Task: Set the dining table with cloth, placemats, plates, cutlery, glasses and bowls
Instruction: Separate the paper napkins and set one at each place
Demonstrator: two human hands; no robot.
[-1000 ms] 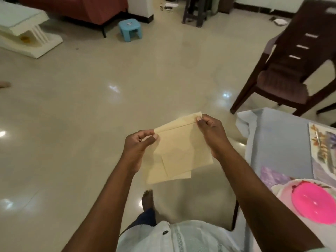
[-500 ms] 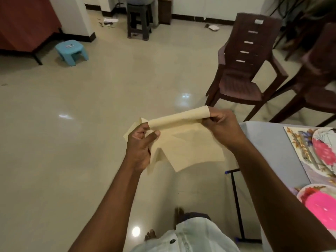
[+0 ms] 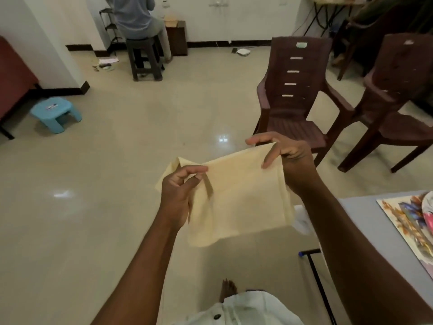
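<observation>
Far left: a red furniture piece (image 3: 13,85) is cut off by the frame edge. A blue stool (image 3: 55,113) is seen on the floor at middle left. Upper left: a seated person (image 3: 137,18) on a dark stool (image 3: 145,58), head cropped out by the top edge.

Centre: a cream cloth (image 3: 236,198) is held in the air over the floor, folded; layer count can't be told. Its upper left corner is pinched by the left hand (image 3: 179,193), thumb against curled fingers. Its upper right corner is pinched by the right hand (image 3: 284,152), the other fingers loosely spread. The cloth's left edge is partly hidden behind the left hand.

Right: two brown plastic chairs (image 3: 295,97), the far one clipped by the frame. Lower right: the surface (image 3: 365,221) under a grey cover, mostly cut off. A floral placemat (image 3: 405,221) is laid on it, with a plate rim (image 3: 428,207) barely visible at the edge.
</observation>
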